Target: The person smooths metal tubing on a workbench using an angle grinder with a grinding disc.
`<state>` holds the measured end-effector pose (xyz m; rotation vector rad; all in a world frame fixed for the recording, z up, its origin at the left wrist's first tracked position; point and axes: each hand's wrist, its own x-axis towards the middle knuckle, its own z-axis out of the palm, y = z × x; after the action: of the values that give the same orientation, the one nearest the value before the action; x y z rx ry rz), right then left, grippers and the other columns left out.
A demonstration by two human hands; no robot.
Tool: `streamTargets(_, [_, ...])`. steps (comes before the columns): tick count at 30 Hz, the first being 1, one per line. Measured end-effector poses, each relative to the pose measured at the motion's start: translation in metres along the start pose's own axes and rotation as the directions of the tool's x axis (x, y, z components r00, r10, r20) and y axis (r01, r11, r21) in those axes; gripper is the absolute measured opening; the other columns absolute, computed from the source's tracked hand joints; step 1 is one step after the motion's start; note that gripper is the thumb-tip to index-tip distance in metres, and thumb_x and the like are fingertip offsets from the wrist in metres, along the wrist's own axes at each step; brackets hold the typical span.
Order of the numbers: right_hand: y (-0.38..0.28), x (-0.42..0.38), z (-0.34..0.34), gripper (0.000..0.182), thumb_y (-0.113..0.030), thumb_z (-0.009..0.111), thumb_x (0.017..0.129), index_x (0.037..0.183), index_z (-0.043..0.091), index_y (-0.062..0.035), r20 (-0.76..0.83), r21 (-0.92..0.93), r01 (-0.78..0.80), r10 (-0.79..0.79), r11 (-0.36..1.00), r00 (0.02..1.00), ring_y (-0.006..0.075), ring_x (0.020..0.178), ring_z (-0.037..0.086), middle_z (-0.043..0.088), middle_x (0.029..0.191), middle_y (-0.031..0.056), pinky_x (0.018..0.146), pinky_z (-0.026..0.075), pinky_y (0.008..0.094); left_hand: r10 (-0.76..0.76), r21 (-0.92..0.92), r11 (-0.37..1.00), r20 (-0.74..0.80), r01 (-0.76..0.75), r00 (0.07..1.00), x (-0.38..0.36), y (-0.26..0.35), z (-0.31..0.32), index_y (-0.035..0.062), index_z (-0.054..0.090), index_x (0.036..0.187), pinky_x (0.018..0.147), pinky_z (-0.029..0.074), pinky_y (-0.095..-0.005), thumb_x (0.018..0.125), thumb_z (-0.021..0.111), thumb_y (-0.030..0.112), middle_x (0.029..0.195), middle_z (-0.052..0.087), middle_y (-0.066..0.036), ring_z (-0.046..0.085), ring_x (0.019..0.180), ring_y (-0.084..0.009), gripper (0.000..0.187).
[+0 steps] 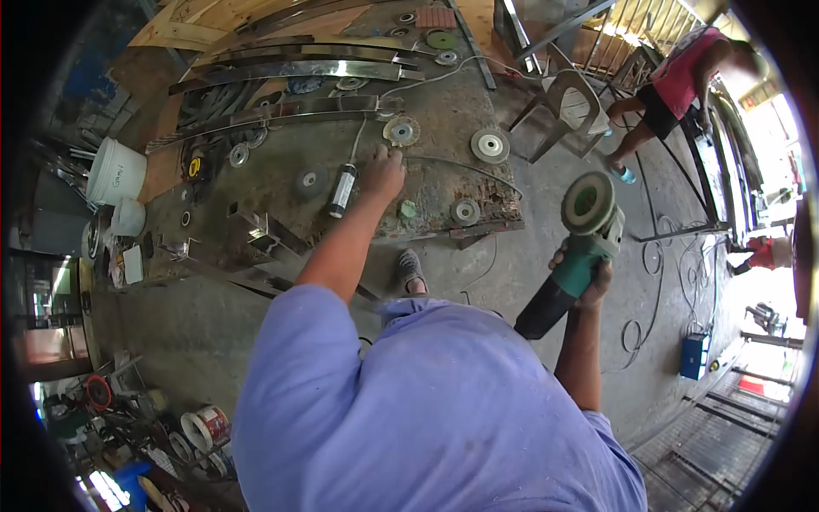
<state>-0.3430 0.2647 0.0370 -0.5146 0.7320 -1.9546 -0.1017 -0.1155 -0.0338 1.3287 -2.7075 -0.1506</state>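
My left hand (383,175) is stretched out over the worn workbench (444,111), its fingers curled downward. What they hold, if anything, is hidden beneath the hand. Just beyond the fingertips lies a flap disc (402,130). A black tube-shaped tool with a white label (342,191) lies left of this hand, a cord running from its top. Off to the right, my right hand (595,286) grips a green and black angle grinder (573,264) in the air, away from the bench. Its round disc (588,203) points up and faces me.
More discs lie about the bench, such as a large one (490,146) near its right edge. Shiny metal bars (299,71) stretch across the back. A plastic chair (573,107) stands beyond the right edge, near another person (687,77). Cables (653,256) trail over the floor.
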Motion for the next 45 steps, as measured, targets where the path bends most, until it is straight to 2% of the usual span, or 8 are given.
streamTargets(9, [0.004, -0.014, 0.004, 0.080, -0.060, 0.068, 0.089, 0.135, 0.050, 0.0036, -0.117, -0.016, 0.042, -0.044, 0.999, 0.992, 0.0313, 0.097, 0.070, 0.062, 0.115, 0.0204, 0.082, 0.061, 0.0442, -0.059, 0.131, 0.991, 0.345, 0.015, 0.937, 0.050, -0.019, 0.010, 0.0099, 0.065, 0.120, 0.097, 0.052, -0.0527, 0.093, 0.066, 0.023, 0.130, 0.059, -0.019, 0.059, 0.123, -0.0387, 0.031])
streamTargets(12, [0.001, -0.017, 0.009, 0.080, -0.058, 0.068, 0.089, 0.136, 0.050, 0.0036, -0.099, -0.044, 0.037, -0.041, 0.998, 0.994, 0.0313, 0.098, 0.070, 0.062, 0.116, 0.0203, 0.083, 0.061, 0.0444, -0.001, 0.111, 0.992, 0.457, -0.055, 0.890, 0.058, -0.030, -0.003, 0.0056, 0.061, 0.127, 0.097, 0.053, -0.0535, 0.100, 0.047, 0.018, 0.120, 0.066, -0.022, 0.064, 0.120, -0.0356, 0.032])
streamTargets(17, [0.002, -0.025, 0.004, 0.084, -0.061, 0.068, 0.089, 0.140, 0.046, 0.0022, -0.126, -0.040, 0.039, -0.043, 0.998, 0.991, 0.0306, 0.099, 0.069, 0.061, 0.118, 0.0195, 0.085, 0.059, 0.0443, -0.044, -0.490, 0.863, 0.165, 0.121, 0.985, 0.009, -0.084, -0.023, -0.0035, 0.060, 0.112, 0.086, 0.050, -0.0485, 0.095, 0.064, 0.038, 0.107, 0.069, -0.025, 0.067, 0.104, -0.0420, 0.045])
streamTargets(25, [0.007, -0.012, 0.017, 0.082, -0.059, 0.070, 0.088, 0.137, 0.049, 0.0033, -0.124, -0.068, -0.016, 0.008, 0.998, 0.992, 0.0296, 0.096, 0.069, 0.061, 0.115, 0.0197, 0.081, 0.060, 0.0425, -0.493, -0.784, 0.555, -0.040, 0.279, 0.869, -0.008, -0.171, 0.022, -0.0047, 0.061, 0.119, 0.088, 0.049, -0.0462, 0.095, 0.068, 0.045, 0.112, 0.069, -0.024, 0.066, 0.104, -0.0414, 0.056])
streamTargets(34, [0.003, -0.001, 0.040, 0.077, -0.054, 0.078, 0.083, 0.129, 0.057, 0.0038, -0.197, -0.177, -0.088, 0.052, 0.980, 0.979, 0.0278, 0.090, 0.071, 0.067, 0.107, 0.0172, 0.076, 0.061, 0.0408, -0.620, -0.573, 0.642, 0.003, 0.509, 0.785, -0.035, -0.168, 0.011, -0.0066, 0.044, 0.147, 0.104, 0.046, -0.0474, 0.099, 0.062, 0.045, 0.139, 0.058, -0.029, 0.056, 0.128, -0.0438, 0.072])
streamTargets(43, [-0.002, 0.003, 0.054, 0.060, -0.040, 0.076, 0.085, 0.124, 0.057, 0.0010, -0.302, -0.326, -0.166, 0.064, 0.931, 0.951, 0.0251, 0.085, 0.070, 0.066, 0.101, 0.0147, 0.072, 0.060, 0.0386, -0.629, -0.579, 0.694, -0.200, 0.428, 0.751, -0.056, -0.140, -0.002, 0.0048, 0.059, 0.128, 0.093, 0.048, -0.0485, 0.100, 0.062, 0.038, 0.119, 0.067, -0.022, 0.063, 0.112, -0.0437, 0.044])
streamTargets(44, [-0.004, 0.001, 0.054, 0.056, -0.034, 0.078, 0.084, 0.122, 0.057, -0.0002, -0.328, -0.318, -0.165, 0.054, 0.934, 0.943, 0.0246, 0.084, 0.070, 0.066, 0.100, 0.0139, 0.072, 0.060, 0.0380, -0.565, -0.496, 0.772, -0.248, 0.398, 0.787, -0.057, -0.157, 0.012, 0.0049, 0.058, 0.133, 0.098, 0.047, -0.0503, 0.097, 0.063, 0.034, 0.126, 0.064, -0.026, 0.061, 0.118, -0.0423, 0.046])
streamTargets(45, [-0.008, -0.001, 0.060, 0.056, -0.030, 0.078, 0.083, 0.125, 0.055, -0.0005, -0.372, -0.332, -0.202, 0.069, 0.921, 0.926, 0.0244, 0.084, 0.070, 0.066, 0.102, 0.0141, 0.072, 0.060, 0.0381, 0.041, 0.131, 0.991, -0.450, 0.020, 0.892, -0.061, -0.224, 0.072, 0.0075, 0.058, 0.135, 0.104, 0.046, -0.0478, 0.098, 0.060, 0.026, 0.137, 0.061, -0.019, 0.058, 0.124, -0.0360, 0.041])
